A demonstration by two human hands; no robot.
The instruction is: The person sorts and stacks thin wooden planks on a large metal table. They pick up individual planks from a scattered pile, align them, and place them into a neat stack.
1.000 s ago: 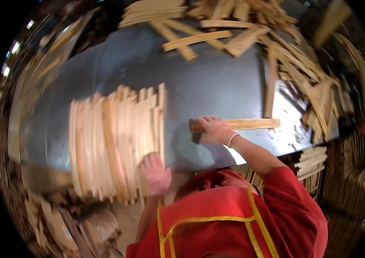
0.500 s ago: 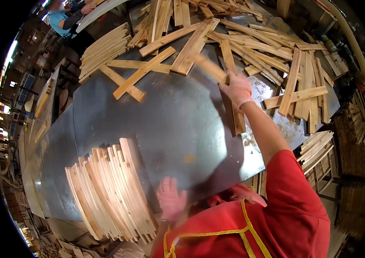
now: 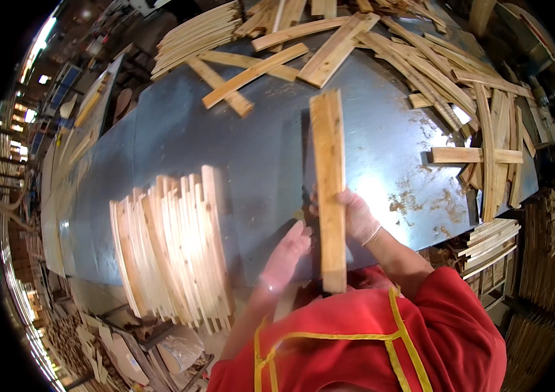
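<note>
My right hand (image 3: pixel 361 217), in a pale glove, grips a long wooden slat (image 3: pixel 330 157) around its middle. The slat points away from me, its near end close to my red clothing. A lengthwise line divides its face; I cannot tell whether it is one piece or two lying together. To the left of it, my gloved left hand (image 3: pixel 288 253) is held with fingers stretched out and nothing in it, a small gap from the slat. Further left, a row of slats (image 3: pixel 173 248) stands on edge, packed side by side on the grey metal table (image 3: pixel 258 144).
Loose slats (image 3: pixel 421 72) lie jumbled along the far and right parts of the table. Crossed slats (image 3: pixel 251 78) and a neat stack (image 3: pixel 199 36) sit at the far left. More wood is stacked on a rack (image 3: pixel 490 248) beyond the right edge.
My right hand has drawn back toward me from the loose pile, bringing the slat with it. My left hand has moved right and forward, closer to the slat. The view has shifted.
</note>
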